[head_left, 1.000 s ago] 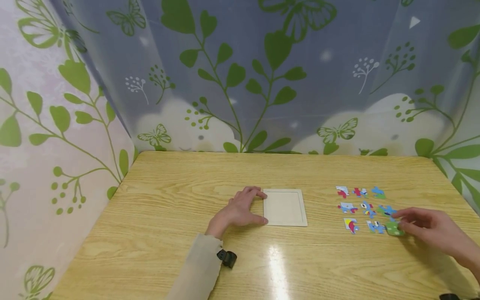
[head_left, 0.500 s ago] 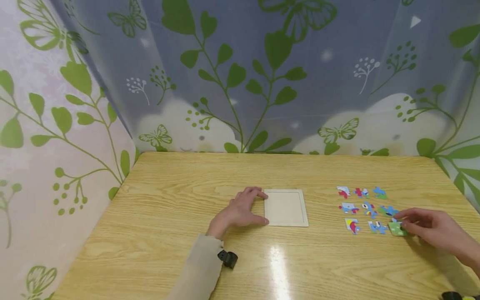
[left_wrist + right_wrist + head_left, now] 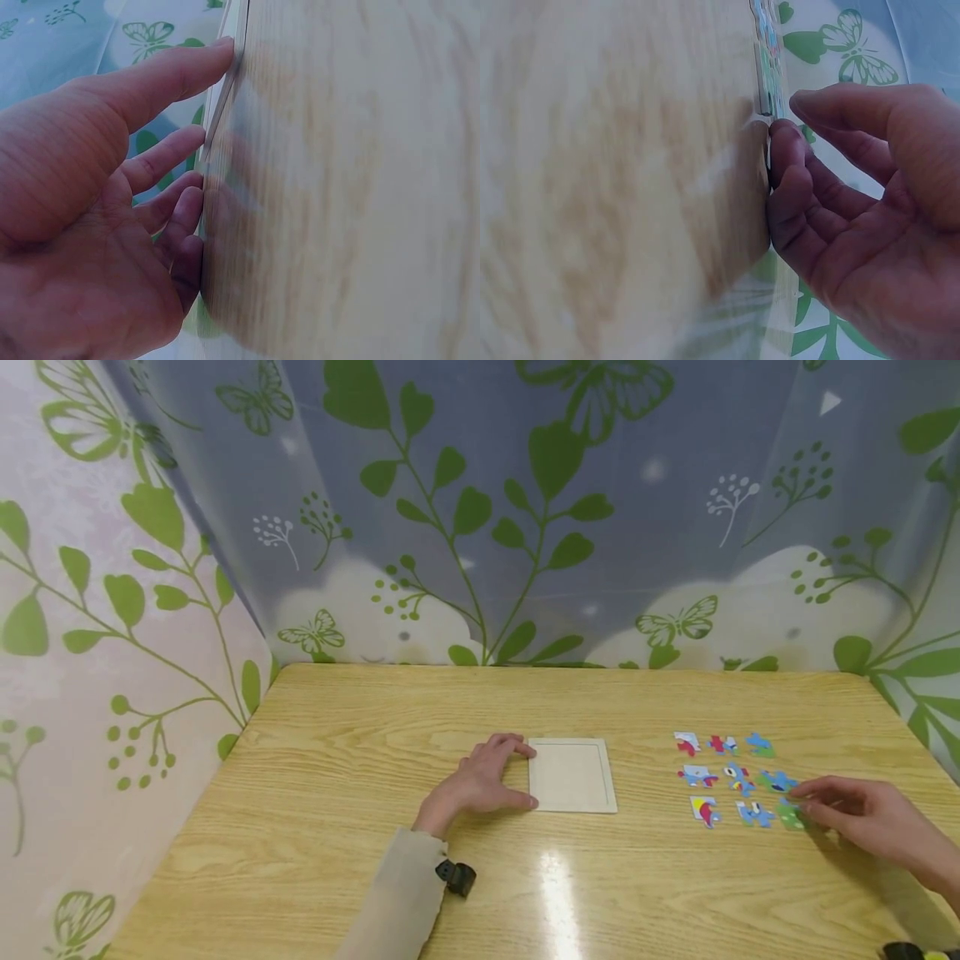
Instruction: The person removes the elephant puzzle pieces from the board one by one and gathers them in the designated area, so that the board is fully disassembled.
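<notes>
My left hand [image 3: 480, 777] lies by the left side of a pale square puzzle tray [image 3: 570, 777]. Its thumb and index finger are spread apart, their tips at the tray's left border. In the left wrist view, the thumb [image 3: 180, 75] meets the tray's thin edge, with the other fingers low at the tabletop. Over on the right, a green puzzle piece with light spots [image 3: 790, 815] lies flat. My right hand [image 3: 862, 818] is at that piece's right side, thumb and forefinger tips close to it. The right wrist view shows its fingers [image 3: 791, 199] loosely bent against the table.
Several other puzzle pieces lie in rows left of and beyond my right hand, among them a yellow and red one [image 3: 703, 812] and a blue and green one [image 3: 760, 745]. The wooden table [image 3: 360, 718] ends at a leaf-patterned curtain [image 3: 480, 527].
The green piece, earlier at my right fingertips, has shifted slightly left and now lies beside the blue pieces. My right hand has barely moved. The left hand stays at the tray.
</notes>
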{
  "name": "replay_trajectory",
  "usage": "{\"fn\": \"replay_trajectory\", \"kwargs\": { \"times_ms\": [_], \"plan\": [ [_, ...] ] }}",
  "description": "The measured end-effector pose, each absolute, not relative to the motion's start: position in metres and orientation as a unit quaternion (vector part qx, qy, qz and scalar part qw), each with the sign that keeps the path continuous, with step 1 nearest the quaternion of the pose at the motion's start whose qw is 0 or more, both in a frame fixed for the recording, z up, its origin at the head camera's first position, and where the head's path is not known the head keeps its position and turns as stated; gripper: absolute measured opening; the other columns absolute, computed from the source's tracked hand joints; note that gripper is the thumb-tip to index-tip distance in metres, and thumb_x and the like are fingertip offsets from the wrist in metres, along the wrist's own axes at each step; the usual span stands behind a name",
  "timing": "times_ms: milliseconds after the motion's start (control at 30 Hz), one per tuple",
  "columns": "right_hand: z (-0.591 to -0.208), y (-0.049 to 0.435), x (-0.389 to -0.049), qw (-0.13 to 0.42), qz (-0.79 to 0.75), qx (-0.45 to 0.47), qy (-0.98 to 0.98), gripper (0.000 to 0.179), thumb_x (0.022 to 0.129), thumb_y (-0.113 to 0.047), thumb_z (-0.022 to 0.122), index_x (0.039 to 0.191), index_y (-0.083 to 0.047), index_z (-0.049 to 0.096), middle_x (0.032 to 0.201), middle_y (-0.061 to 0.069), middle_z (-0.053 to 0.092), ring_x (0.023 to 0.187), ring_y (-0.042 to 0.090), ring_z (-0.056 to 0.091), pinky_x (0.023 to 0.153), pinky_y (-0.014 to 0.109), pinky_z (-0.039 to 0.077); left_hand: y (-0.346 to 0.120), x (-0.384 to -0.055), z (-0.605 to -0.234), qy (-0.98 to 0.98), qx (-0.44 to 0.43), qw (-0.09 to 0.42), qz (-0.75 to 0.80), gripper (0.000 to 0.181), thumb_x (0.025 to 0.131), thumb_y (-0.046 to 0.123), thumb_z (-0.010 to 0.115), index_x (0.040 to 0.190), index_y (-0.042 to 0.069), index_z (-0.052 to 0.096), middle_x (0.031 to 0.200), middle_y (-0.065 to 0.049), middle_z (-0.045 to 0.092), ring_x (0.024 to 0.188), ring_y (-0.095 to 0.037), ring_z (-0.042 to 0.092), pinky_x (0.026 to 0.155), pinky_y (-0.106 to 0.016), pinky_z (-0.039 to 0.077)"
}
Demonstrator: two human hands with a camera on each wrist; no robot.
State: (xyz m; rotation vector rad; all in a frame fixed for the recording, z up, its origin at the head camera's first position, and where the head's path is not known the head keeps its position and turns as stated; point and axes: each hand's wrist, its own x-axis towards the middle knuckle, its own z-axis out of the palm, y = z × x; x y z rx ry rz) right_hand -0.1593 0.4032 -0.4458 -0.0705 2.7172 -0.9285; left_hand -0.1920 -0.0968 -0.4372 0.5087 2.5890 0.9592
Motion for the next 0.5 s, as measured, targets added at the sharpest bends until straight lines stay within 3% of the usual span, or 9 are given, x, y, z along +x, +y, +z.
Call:
{"fn": "replay_trajectory", "kwargs": {
  "times_ms": [133, 333, 433, 500],
  "plan": [
    [-0.443, 0.400, -0.159, 0.125, -0.309, -0.023, 0.943, 0.039, 0.106, -0.027, 0.057, 0.131, 0.003, 0.063, 0.102, -0.005, 0.075, 0.074, 0.001, 0.061, 0.058, 0.029, 0.051, -0.097, -0.193, -0.437, 0.908, 0.183, 0.169, 0.336, 0.062, 0.087, 0.032, 0.078, 0.143, 0.019, 0.054, 0.165, -0.006, 0.032, 0.152, -0.038, 0.029, 0.119, -0.072, 0.018],
    [-0.440, 0.392, -0.156, 0.095, -0.274, -0.038, 0.956, 0.033, 0.103, -0.024, 0.062, 0.126, 0.000, 0.067, 0.105, 0.011, 0.074, 0.075, -0.009, 0.058, 0.059, 0.026, 0.048, -0.100, -0.195, -0.441, 0.904, 0.193, 0.173, 0.339, 0.062, 0.089, 0.034, 0.077, 0.144, 0.021, 0.052, 0.166, -0.004, 0.030, 0.153, -0.037, 0.028, 0.119, -0.071, 0.018],
    [-0.440, 0.387, -0.154, 0.072, -0.268, -0.052, 0.959, 0.031, 0.102, -0.025, 0.064, 0.124, -0.004, 0.069, 0.104, 0.009, 0.074, 0.076, -0.011, 0.057, 0.060, 0.025, 0.048, -0.102, -0.195, -0.443, 0.902, 0.199, 0.172, 0.342, 0.062, 0.090, 0.035, 0.076, 0.145, 0.021, 0.051, 0.167, -0.004, 0.030, 0.153, -0.037, 0.027, 0.119, -0.072, 0.017],
    [-0.441, 0.382, -0.152, 0.046, -0.275, -0.069, 0.958, 0.028, 0.100, -0.024, 0.067, 0.121, -0.005, 0.070, 0.101, 0.000, 0.074, 0.076, -0.013, 0.057, 0.060, 0.024, 0.048, -0.103, -0.195, -0.445, 0.901, 0.202, 0.172, 0.345, 0.061, 0.091, 0.036, 0.074, 0.145, 0.021, 0.051, 0.167, -0.004, 0.031, 0.154, -0.036, 0.028, 0.119, -0.070, 0.019]
  ]
}}
